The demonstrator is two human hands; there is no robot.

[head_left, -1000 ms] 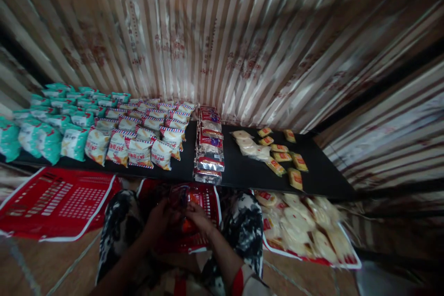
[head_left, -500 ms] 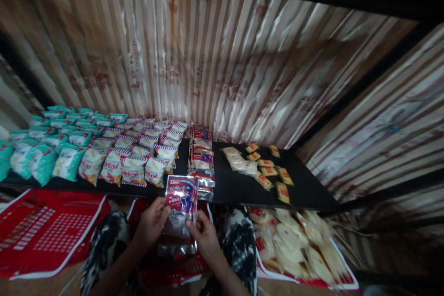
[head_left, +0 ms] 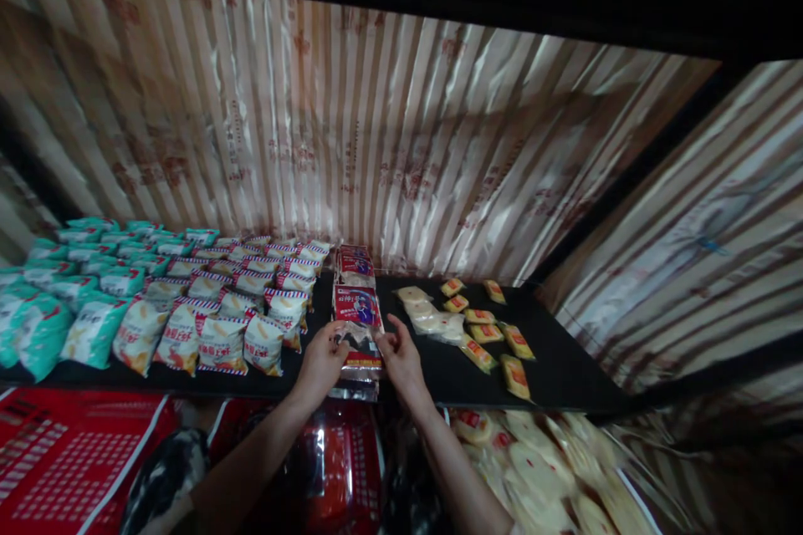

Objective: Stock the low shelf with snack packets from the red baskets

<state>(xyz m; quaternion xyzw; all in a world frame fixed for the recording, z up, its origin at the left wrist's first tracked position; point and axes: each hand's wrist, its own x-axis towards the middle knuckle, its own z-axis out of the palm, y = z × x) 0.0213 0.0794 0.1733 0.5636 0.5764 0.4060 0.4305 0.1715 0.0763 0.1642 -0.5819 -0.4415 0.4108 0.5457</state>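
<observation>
Both my hands hold one red-and-silver snack packet (head_left: 357, 307) over the front of a row of like packets (head_left: 355, 263) on the black shelf (head_left: 558, 368). My left hand (head_left: 322, 359) pinches its left edge with closed fingers. On the packet's right edge rests my right hand (head_left: 402, 359), thumb and fingers gripping it. The packet lies nearly flat on the stack beneath it.
Left of the row lie several red-striped snack bags (head_left: 222, 343) and teal bags (head_left: 43, 326). To the right are pale wafers (head_left: 432, 322) and small yellow packets (head_left: 514, 376). Below the shelf sit red baskets (head_left: 56, 460) and a tray of round snacks (head_left: 552, 468). Striped wall behind.
My hands lifted the red-and-silver packet out of the red basket at my lap and carried it up and forward onto the shelf's packet row. The camera tilted upward.
</observation>
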